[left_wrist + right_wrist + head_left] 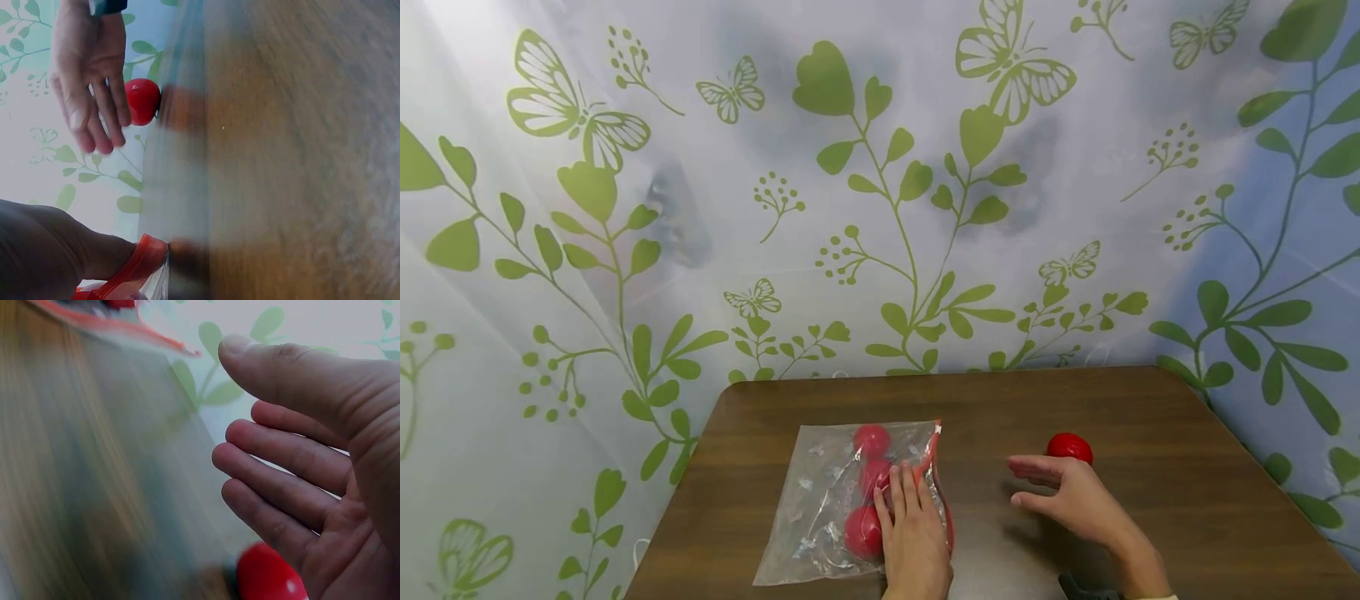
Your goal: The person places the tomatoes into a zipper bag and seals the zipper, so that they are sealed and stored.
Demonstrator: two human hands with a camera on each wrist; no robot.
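1. A clear plastic bag [790,533] is lying flat on the brown wood-grain surface [992,408], its film looking wrinkled and shiny and showing small pale printed marks.
2. An orange-red strip [934,450] is running along the bag's right-hand edge.
3. Three red balls [862,533] are sitting inside the bag in a rough row, nearer its right side; the middle one is hiding partly behind fingers.
4. A loose red ball [1070,447], glossy and rounded, is resting on the surface well to the right of the bag.
5. The left hand [916,533] is resting on the right part of the bag, palm down, its fingers stretching straight over the film by the balls. In the left wrist view, the strip is crossing in front of part of this hand.
6. The right hand [1086,500] is hanging to the right of the bag, standing wide, thumb apart from the nearly straight fingers, which are pointing toward the bag. It is partly covering the loose red ball; whether they are touching, I cannot tell.
7. A leaf-patterned sheet [827,79] is hanging behind the bag.
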